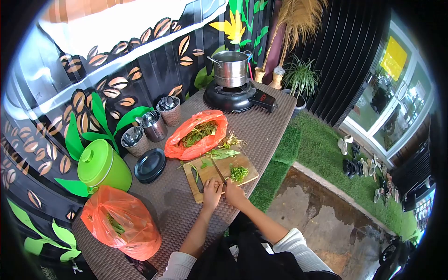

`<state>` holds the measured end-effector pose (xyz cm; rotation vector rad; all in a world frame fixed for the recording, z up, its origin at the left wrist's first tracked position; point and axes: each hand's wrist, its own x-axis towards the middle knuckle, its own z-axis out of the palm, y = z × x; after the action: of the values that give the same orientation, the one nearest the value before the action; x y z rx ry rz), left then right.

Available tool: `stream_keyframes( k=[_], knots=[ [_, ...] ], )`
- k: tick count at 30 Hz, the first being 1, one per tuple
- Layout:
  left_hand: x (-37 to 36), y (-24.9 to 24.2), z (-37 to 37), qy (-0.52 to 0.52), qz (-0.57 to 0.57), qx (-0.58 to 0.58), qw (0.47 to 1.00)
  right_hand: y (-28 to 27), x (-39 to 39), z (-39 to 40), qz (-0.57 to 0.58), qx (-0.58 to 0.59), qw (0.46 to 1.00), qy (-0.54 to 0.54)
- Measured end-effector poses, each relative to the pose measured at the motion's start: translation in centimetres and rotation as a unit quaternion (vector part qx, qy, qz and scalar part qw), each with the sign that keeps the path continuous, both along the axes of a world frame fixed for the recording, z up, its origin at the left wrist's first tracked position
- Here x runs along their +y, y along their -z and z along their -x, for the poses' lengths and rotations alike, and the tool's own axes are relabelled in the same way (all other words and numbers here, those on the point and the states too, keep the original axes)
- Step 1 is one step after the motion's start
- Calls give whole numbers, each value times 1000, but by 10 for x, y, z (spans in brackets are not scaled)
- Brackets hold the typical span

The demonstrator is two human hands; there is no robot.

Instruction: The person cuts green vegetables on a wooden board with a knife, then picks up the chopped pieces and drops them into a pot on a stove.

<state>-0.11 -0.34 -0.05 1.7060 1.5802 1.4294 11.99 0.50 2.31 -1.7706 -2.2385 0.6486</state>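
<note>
My right hand (234, 193) is closed round the handle of a knife (218, 170), whose blade points away over the wooden cutting board (196, 189). Just left of it, my left hand (212, 192) rests at the board's near edge with bent fingers; what lies under them is too small to make out. Chopped greens (239, 174) form a small pile on the board's right side. Leafy stems (221, 154) lie across its far edge. Beyond the board, an open orange bag (173, 147) holds more green leaves (199, 134).
A steel pot (231, 70) sits on a black gas stove (224, 100) at the back. Along the left are cutlery cups (152, 126), dark plates (150, 165), a green lidded bucket (105, 165) and another orange bag (121, 221). A phone (141, 268) lies near the front edge.
</note>
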Motion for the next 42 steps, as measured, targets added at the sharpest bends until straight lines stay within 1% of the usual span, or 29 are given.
stream_keyframes(
  k=[2,3,4,7,9,10,12,15,18,21,22,24,25,27,28,32,34,36,39,42],
  knots=[
    [0,0,1,-2,18,-5,1000,-4,-16,1,-31,-29,999,11],
    [0,-1,1,-2,37,-13,999,-2,-18,5,4,-20,999,35],
    [0,-1,1,-3,37,-15,999,-1,-15,7,4,-22,999,34],
    [-2,2,0,3,18,-1,1000,1,-5,5,6,-13,999,38],
    [-2,3,2,-6,-8,41,999,-3,3,3,30,13,999,14],
    [-2,3,2,-6,-9,42,999,-4,-1,3,28,13,999,13],
    [-3,2,2,0,26,-52,998,-4,-14,5,29,-11,999,36],
    [3,4,4,13,27,-89,996,-1,-16,13,45,-15,997,57],
    [8,9,6,5,53,-106,993,-3,-1,9,46,9,998,42],
    [6,6,10,-4,65,-87,994,-18,-12,8,53,-8,997,47],
    [5,2,11,-5,64,-88,994,-15,-15,11,52,-9,998,46],
    [4,-1,10,-4,50,-41,998,-8,-26,18,37,-18,995,87],
    [3,-1,8,-3,51,-42,998,-6,-22,19,46,-17,995,82],
    [1,0,8,3,15,-51,999,-4,-10,17,34,-10,997,68],
    [-1,0,7,3,16,-50,999,-3,-9,16,22,-2,998,55],
    [-1,3,7,-4,39,-91,995,-8,-17,18,25,1,998,55],
    [-2,5,6,-2,47,-112,993,-1,-26,21,22,-5,996,84],
    [-1,6,9,-3,11,-60,998,0,-19,21,21,0,997,80],
    [-2,10,8,-21,5,-39,999,-5,-16,17,34,16,997,74],
    [-3,9,9,-20,9,-70,997,-8,-22,18,49,12,996,72]
  ],
)
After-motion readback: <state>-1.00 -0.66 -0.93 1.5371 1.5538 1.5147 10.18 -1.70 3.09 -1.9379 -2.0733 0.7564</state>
